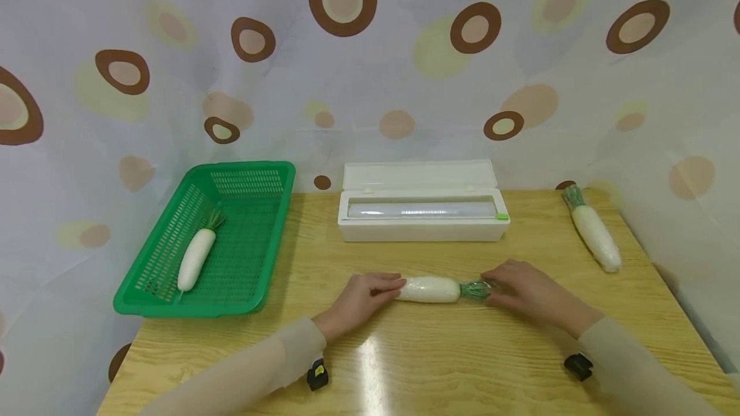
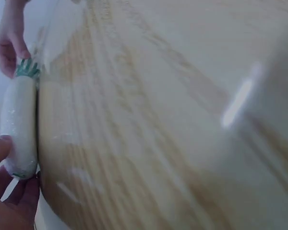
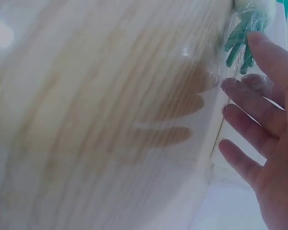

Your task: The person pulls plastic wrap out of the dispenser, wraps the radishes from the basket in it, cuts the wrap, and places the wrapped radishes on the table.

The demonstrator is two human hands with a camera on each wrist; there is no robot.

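A white radish point(image 1: 430, 289) wrapped in clear plastic film lies across the table, its green stem end to the right. My left hand point(image 1: 365, 297) grips its root end, the thumb point(image 2: 1, 146) on one side and fingers point(image 2: 26, 196) at the tip. At the other end is my right hand point(image 1: 523, 291), its thumb touching the film-covered green stems point(image 3: 242, 45). The right hand's other fingers point(image 3: 249, 124) are spread, and loose film point(image 3: 216, 79) lies against them. What the right index fingertip touches is partly hidden by the film.
A green basket point(image 1: 283, 236) at the left holds an unwrapped radish point(image 1: 196, 259). At the back, a white box point(image 1: 422, 232) with its lid up contains a roll of film point(image 1: 422, 210). Another wrapped radish point(image 1: 595, 235) lies at the right, near the patterned curtain point(image 1: 665, 101).
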